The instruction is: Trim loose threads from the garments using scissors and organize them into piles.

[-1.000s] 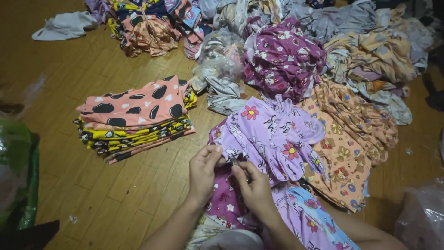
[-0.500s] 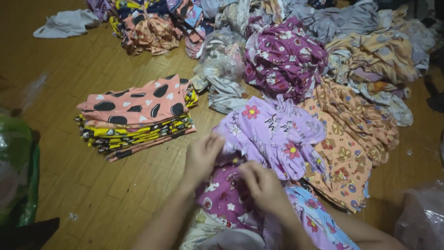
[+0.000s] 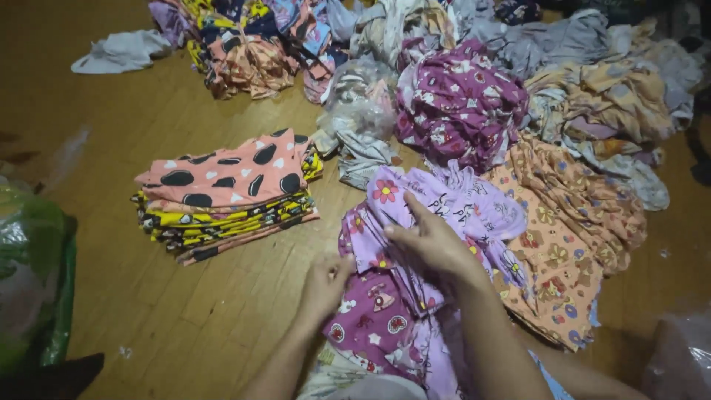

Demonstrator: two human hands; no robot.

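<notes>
A light purple flowered garment (image 3: 452,204) lies on the wooden floor (image 3: 200,326) on top of a darker magenta printed one (image 3: 374,318). My right hand (image 3: 433,241) rests on the purple garment and pinches a fold of its cloth. My left hand (image 3: 324,285) grips the left edge of the magenta garment near the floor. Both forearms come in from the bottom of the view.
A neat stack of folded clothes (image 3: 226,192), topped by a pink piece with black spots, sits to the left. Heaps of unfolded clothes (image 3: 459,104) fill the back and right, with an orange flowered garment (image 3: 570,244) beside my hands. A green plastic bag (image 3: 29,274) lies far left.
My right hand has moved up and over onto the purple garment, folding its cloth. My left hand has slid down to the magenta garment's left edge. The camera view has shifted slightly.
</notes>
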